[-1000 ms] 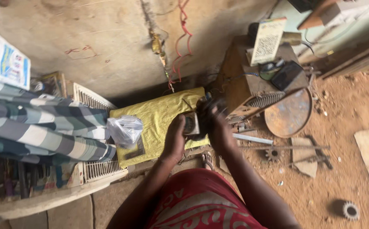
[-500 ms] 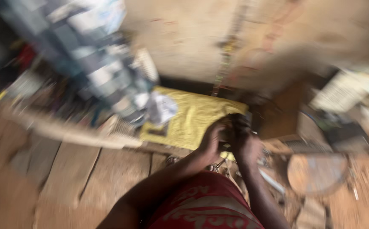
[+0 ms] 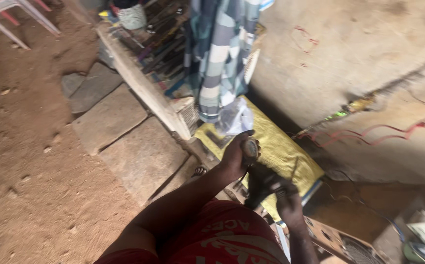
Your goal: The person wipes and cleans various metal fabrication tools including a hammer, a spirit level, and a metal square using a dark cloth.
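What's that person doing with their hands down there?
A person in red clothing grips a small dark object with both hands over a yellow cloth. The left hand wraps its rounded top end, and the right hand clasps the lower part. What the object is cannot be told. Beside them hangs a blue and white checked cloth, with a clear plastic bag under it, near flat stone slabs on the dirt floor.

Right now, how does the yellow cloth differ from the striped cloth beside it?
The yellow cloth lies flat and spread out; the striped cloth hangs down in folds. The yellow cloth is one plain colour; the striped cloth has blue, grey and white bands. Both are fabric near the wall.
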